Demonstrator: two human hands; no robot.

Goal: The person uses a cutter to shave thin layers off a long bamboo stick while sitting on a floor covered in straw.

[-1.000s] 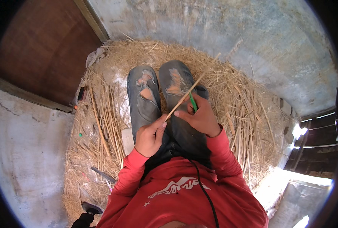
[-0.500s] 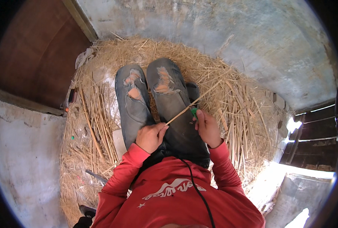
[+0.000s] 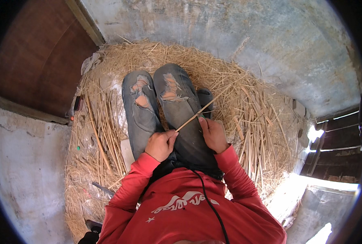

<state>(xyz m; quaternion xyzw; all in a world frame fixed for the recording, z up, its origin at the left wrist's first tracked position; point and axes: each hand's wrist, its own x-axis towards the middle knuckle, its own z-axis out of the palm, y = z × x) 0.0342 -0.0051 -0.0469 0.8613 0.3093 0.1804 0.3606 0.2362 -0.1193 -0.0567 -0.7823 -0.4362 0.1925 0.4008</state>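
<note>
My left hand (image 3: 160,145) is closed over my thigh, pinching the near end of a thin, pale cane strip (image 3: 188,121). From there the strip slants up and to the right across my lap, its far end reaching over the straw. My right hand (image 3: 214,136) is closed round a small green-handled tool (image 3: 201,116), mostly covered by the fingers; its working end meets the strip partway along. My legs in torn dark trousers (image 3: 181,110) lie beneath both hands.
Loose straw shavings (image 3: 225,77) cover the floor. Long split canes lie in a left bundle (image 3: 103,126) and a right bundle (image 3: 254,138). A concrete wall (image 3: 230,28) rises ahead, a brown panel (image 3: 34,61) stands at far left, and dark planks (image 3: 335,146) are on the right.
My right hand has moved slightly left and nearer to my left hand, bringing the green-handled tool down along the strip. My left hand keeps its pinch in nearly the same place.
</note>
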